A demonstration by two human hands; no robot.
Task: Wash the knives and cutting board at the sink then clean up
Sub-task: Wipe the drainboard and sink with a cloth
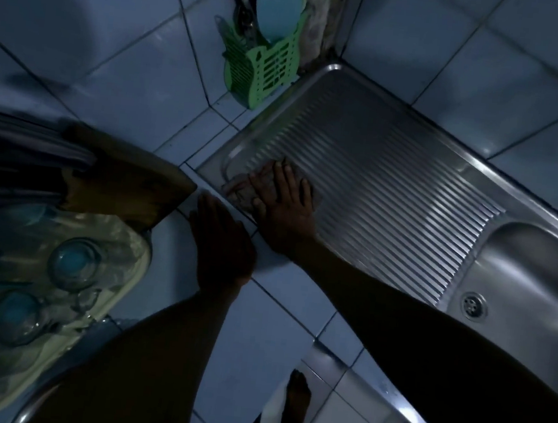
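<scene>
My right hand (283, 208) lies flat with spread fingers on a small crumpled cloth (239, 186), pressing it onto the near left corner of the ribbed steel drainboard (378, 173). My left hand (221, 243) rests open, palm down, on the tiled counter just left of the drainboard's edge. A wooden cutting board (125, 181) leans at the left, close to the left hand's fingertips. No knife is plainly visible in the dim light.
The sink basin (538, 290) with its drain (474, 306) is at the right. A green utensil holder (268, 69) stands in the tiled corner behind. A pale tray (118, 253) with upturned glasses sits at the lower left. My bare foot (299, 396) shows on the floor.
</scene>
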